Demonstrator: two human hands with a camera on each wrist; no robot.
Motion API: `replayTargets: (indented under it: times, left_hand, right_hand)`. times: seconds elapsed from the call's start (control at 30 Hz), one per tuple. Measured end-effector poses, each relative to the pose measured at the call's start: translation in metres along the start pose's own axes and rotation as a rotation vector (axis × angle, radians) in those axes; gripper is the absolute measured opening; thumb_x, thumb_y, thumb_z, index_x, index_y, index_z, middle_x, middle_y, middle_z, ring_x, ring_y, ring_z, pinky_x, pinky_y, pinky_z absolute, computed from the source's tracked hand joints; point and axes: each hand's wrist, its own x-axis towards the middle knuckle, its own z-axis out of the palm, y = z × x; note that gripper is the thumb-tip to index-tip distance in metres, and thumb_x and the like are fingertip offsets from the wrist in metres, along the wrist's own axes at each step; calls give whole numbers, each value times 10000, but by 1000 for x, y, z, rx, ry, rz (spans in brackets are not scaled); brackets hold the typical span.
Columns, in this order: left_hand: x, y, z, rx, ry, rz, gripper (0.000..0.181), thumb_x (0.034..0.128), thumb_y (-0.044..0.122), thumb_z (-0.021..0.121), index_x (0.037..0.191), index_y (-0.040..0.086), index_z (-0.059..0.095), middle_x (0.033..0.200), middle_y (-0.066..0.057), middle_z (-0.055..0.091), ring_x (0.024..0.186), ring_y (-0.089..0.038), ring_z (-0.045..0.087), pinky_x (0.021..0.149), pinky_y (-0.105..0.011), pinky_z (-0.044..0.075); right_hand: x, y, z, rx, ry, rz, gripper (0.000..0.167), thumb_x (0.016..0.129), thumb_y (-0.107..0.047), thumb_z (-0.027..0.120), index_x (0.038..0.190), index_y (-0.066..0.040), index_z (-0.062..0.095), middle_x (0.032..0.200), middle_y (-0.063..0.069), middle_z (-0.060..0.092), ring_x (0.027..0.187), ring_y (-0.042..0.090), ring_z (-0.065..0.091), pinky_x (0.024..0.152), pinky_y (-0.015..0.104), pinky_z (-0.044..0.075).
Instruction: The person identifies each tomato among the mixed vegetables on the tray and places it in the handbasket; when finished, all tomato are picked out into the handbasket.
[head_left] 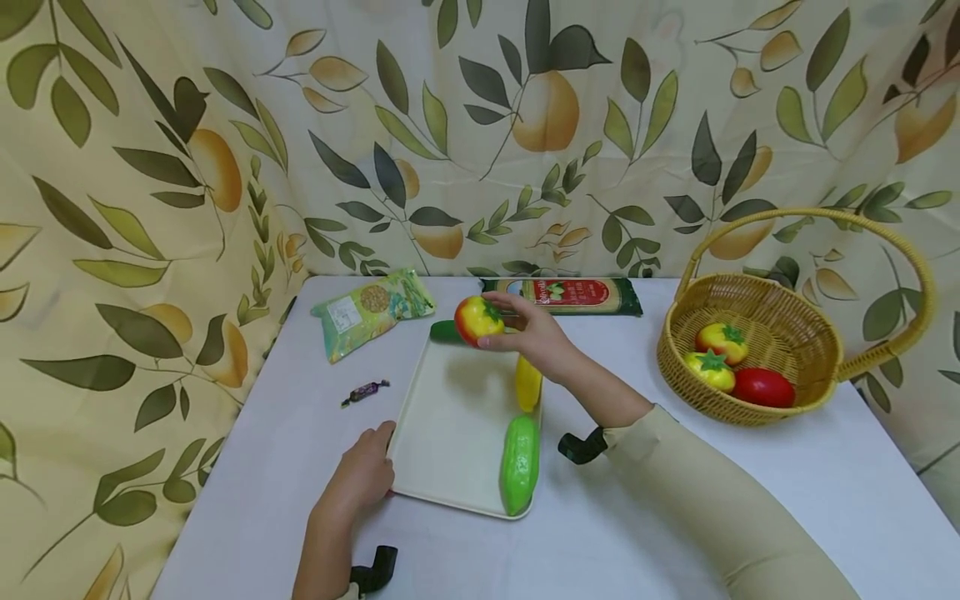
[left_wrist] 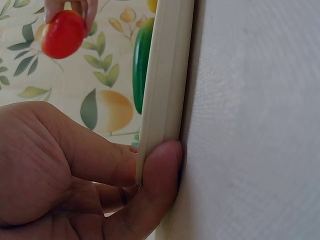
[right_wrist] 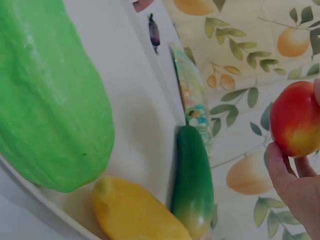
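My right hand (head_left: 536,333) pinches a red and yellow toy tomato (head_left: 478,321) with a green leafy top, held above the far end of a cream tray (head_left: 450,433). In the right wrist view the tomato (right_wrist: 295,120) sits between thumb and fingers. My left hand (head_left: 362,467) grips the tray's left edge; the left wrist view shows thumb and finger pinching the rim (left_wrist: 167,90). Inside the tray, a lumpy light-green gourd (head_left: 520,467) and a curved yellow fruit (head_left: 528,385) lie along the right side. A dark-green cucumber-like vegetable (right_wrist: 192,175) lies at the far end, partly hidden in the head view.
A wicker basket (head_left: 678,375) with a tall handle stands at right, holding two yellow-red tomatoes (head_left: 709,372) and a red oval piece (head_left: 763,388). Behind the tray lie a green snack bag (head_left: 375,308) and a long red-labelled packet (head_left: 592,296). A wrapped candy (head_left: 365,392) lies left.
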Motion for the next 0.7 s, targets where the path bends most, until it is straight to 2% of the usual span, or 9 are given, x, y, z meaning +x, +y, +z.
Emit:
replayTargets:
  times: [0.33,0.7]
  left_hand:
    - [0,-1,1,6,4,6,527,919,-62,536,1440,-23,472,1183,-218,576,881,-281,559,830,-493,482]
    - [0,0,2,0,3,13,518,927,-59,524,1441,-17,472,1153,-199,582,865,-270,561,802,-466,478]
  right_hand:
    - [-4,-9,-9,25,21,9,683,859,-139,800,1471,-212,507,1495,34,464,1351,345,442,1050,526,412]
    - [-9,-14,-21,56,64,6,678,850,-125,807,1455,-247,524,1514,27,440,1319,330,468,1012,474,463]
